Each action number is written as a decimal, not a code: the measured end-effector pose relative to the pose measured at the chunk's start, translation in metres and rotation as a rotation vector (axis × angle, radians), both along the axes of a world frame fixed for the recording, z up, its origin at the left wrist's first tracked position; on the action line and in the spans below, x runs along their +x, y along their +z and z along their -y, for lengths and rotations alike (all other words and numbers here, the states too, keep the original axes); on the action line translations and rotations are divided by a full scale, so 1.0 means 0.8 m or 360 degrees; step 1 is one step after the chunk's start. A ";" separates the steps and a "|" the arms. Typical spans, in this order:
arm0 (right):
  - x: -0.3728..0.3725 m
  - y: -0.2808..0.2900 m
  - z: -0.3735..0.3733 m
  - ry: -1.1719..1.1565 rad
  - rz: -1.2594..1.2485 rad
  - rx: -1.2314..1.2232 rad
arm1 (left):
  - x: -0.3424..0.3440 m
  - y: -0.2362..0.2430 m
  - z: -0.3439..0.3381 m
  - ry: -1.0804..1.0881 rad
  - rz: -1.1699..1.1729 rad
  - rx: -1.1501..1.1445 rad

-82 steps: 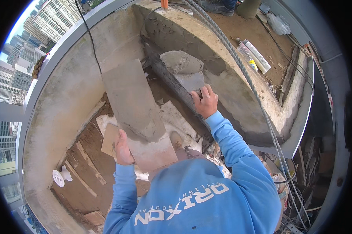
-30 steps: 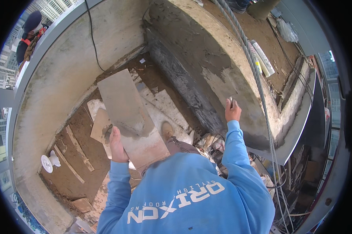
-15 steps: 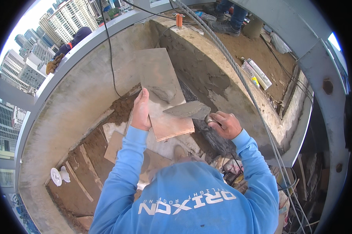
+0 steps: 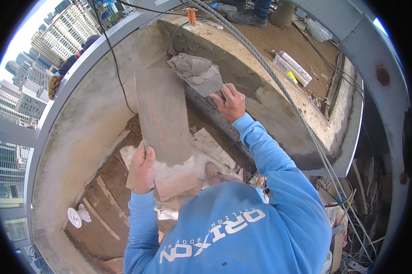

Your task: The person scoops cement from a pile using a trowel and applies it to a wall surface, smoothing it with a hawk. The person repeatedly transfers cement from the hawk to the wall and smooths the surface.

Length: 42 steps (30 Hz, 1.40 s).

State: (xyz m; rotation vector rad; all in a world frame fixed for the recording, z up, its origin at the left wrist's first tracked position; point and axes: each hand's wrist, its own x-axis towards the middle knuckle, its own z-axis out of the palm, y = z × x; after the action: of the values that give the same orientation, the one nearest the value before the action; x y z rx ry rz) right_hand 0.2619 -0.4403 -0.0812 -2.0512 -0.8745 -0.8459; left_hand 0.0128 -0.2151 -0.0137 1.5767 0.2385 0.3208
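Observation:
My left hand (image 4: 143,168) is closed on the near left edge of a long flat board (image 4: 164,114). Wet grey cement is smeared over most of the board, while its near end shows pale and pinkish. In my right hand (image 4: 231,101) is the handle of a trowel (image 4: 211,85), mostly hidden by the fingers. A thick lump of mortar (image 4: 191,67) covers the far part of the trowel blade. The loaded blade is held beside the board's far right corner, close to the rough plastered face of the low wall (image 4: 224,68).
A steel cable (image 4: 279,84) slants across the right side. Clear bottles (image 4: 286,68) and a white tube (image 4: 296,68) lie beyond the wall, near another person's shoe (image 4: 248,18). A white spool (image 4: 79,215) rests at the lower left. Black wires hang over the curved concrete wall (image 4: 85,109).
The trowel has come off the board and moved away from me, now carrying a lump of mortar. My left hand has shifted nearer and left with the board.

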 end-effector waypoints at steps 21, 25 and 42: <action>0.043 -0.352 0.177 -0.0603 -0.1466 -0.0888 | -0.191 -0.028 -0.096 0.1644 -0.0259 -0.0979; 0.121 -0.396 0.208 -0.0674 -0.2350 -0.0234 | -0.191 -0.042 -0.100 0.1540 -0.0364 -0.1172; 0.122 -0.304 0.255 -0.0692 -0.2354 -0.0592 | -0.099 -0.085 -0.077 0.1205 -0.0277 -0.1345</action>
State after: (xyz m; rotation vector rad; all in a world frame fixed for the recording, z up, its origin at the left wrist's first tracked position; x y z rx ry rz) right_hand 0.3596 -0.6446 -0.3247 -2.4258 0.2866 0.7599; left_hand -0.0667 -0.1535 -0.0817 0.6234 0.9778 0.5704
